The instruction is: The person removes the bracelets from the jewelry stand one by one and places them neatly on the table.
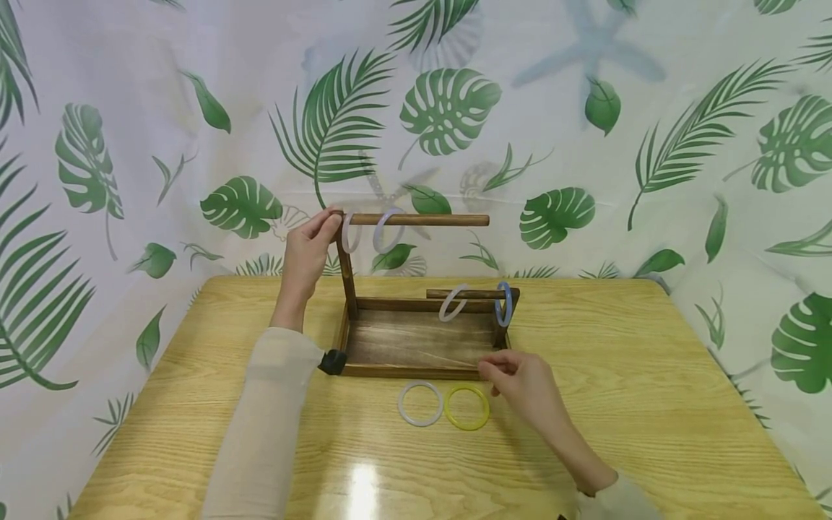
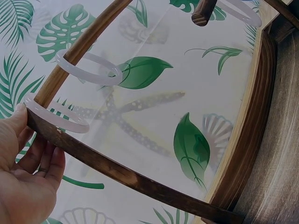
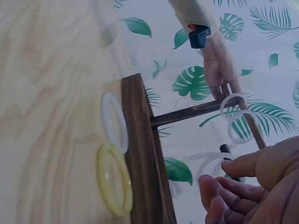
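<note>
"Pale sleeve [image 1: 260, 426] at the near left; what's beyond it?"

"Black device [image 1: 333, 362] at its cuff, then the left hand [image 1: 304, 251], its thumb and fingers pinching the top of the tall left post [image 1: 347, 271]"

"And what is that post part of?"

"A dark wooden stand, with a shallow tray [image 1: 409, 373] for a base and an upper rod [image 1: 435, 219] running right from the post to a free end"

"Anything on that rod?"

"Two rings, both toward its left end: a pinkish ring [image 2: 70, 125] right by the post, then a lilac ring [image 2: 84, 75] a little to the right, hanging apart from it. I can't tell whether the thumb touches the pinkish one"

"What lies on the near side of the tray?"

"On the wood-grain table [image 1: 650, 404], flat and side by side, a white ring [image 1: 420, 424] on the left and a yellow ring [image 1: 466, 427] on the right"

"And farther back, to the right?"

"A lower rod [image 1: 479, 295], fixed to the short right post [image 1: 500, 336], its free end pointing left. A whitish ring [image 1: 445, 315] hangs tilted on it, and right of that a blue ring [image 1: 498, 307] hangs close to the post"

"Where's the right hand?"

"The right hand [image 1: 525, 383] is by the tray's near right corner, fingers loosely bent, gripping nothing. Whether its fingertips touch the rim, I can't tell"

"Behind everything?"

"A white backdrop [image 1: 650, 36] printed with green leaves"
</note>
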Tool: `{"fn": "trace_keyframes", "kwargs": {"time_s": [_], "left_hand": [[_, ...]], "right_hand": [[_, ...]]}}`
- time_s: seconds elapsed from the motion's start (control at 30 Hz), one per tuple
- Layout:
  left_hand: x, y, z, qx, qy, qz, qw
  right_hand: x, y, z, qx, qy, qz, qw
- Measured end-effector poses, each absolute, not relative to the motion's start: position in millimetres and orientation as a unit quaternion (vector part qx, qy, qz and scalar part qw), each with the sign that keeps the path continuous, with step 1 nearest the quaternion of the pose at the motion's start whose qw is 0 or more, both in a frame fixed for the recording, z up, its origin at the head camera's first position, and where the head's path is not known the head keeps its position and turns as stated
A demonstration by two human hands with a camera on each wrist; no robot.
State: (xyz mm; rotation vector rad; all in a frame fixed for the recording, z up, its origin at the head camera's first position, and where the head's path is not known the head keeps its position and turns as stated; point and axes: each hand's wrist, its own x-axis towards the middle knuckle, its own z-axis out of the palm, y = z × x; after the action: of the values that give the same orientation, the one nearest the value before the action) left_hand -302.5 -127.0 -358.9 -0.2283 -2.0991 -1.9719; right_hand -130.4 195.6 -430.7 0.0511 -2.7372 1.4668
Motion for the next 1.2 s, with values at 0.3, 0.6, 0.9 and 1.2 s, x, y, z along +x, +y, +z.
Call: {"fn": "trace_keyframes", "kwargs": {"time_s": [0.3, 0.6, 0.9, 1.2], "left_hand": [[-301.4, -126.9, -358.7, -0.076, -0.722, -0.676, 0.124], [-302.1, -126.7, -359.0, -0.079, -0.718, -0.680, 0.126], [-302.8, -127.1, -359.2, -0.083, -0.720, -0.677, 0.129], [-303.5, -126.8, -360.1, -0.083, -0.718, -0.679, 0.129]], "right_hand": [[-140.3, 185.2, -405.9, 0.020, -0.870, 0.491, 0.034], [-150.3, 175.4, -383.8, 0.046, -0.869, 0.489, 0.060], [-160.7, 161.9, -360.3, 0.068, -0.858, 0.502, 0.088], [-174.0, 148.0, -347.2, 0.078, -0.847, 0.515, 0.108]]}}
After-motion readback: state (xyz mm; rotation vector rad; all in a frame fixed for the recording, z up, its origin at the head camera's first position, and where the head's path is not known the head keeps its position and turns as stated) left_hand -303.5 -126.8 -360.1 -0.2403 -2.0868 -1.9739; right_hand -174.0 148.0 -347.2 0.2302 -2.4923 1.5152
